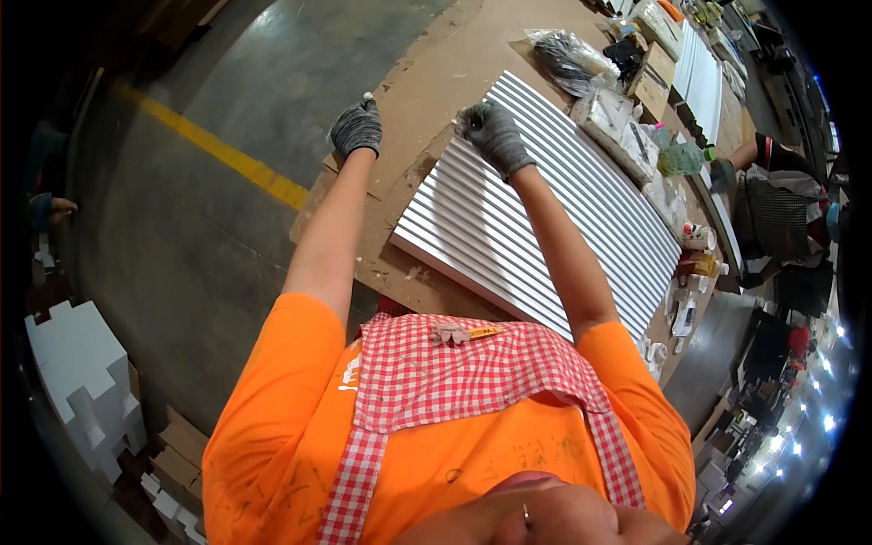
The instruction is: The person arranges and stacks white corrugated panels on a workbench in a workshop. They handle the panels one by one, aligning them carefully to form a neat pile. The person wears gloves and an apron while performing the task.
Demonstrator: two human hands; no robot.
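A row of white and silver ridged strips (545,209), laid side by side, covers much of the brown-topped table in front of me. Over the left end of these strips is my right hand (495,136), in a grey knit glove, its fingers curled into a pinch. Whatever they hold is too small to name. My left hand (356,130), gloved the same way, is closed above the table's left edge, apart from the strips. A small whitish tip shows at its thumb; I cannot tell whether it is a held thing or part of the glove.
Plastic-wrapped bundles (572,62), a green-capped bottle (683,159) and a printed cup (698,237) line the table's far right side. Another person (777,200) is beyond them. A yellow line (218,150) crosses the floor at left; white foam blocks (86,381) stand lower left.
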